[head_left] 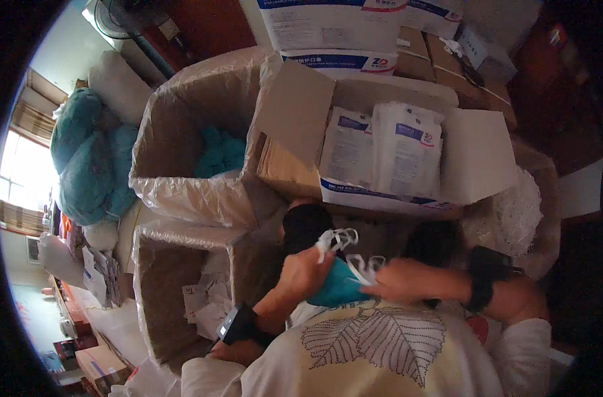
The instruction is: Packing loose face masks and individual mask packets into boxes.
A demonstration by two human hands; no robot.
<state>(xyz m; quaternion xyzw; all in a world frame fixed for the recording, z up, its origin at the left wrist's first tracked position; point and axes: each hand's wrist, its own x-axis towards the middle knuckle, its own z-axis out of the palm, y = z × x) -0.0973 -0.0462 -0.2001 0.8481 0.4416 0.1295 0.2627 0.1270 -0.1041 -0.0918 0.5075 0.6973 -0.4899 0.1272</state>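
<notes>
A teal face mask (339, 286) is gripped by closed fingers of the left hand (306, 271) and pinched by the right hand (397, 280), just below the open carton (476, 155). It is judged light, soft and limp; holding is best done at the fabric edges, since the 2 white ear loops (338, 238) dangle.

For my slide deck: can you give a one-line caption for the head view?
Both hands, left and right, hold a teal face mask with white ear loops before plastic-lined cardboard boxes.

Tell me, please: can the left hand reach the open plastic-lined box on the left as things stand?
Probably yes. The left hand holds a teal mask, and the lined box stands open beside that arm with nothing between them.
</notes>
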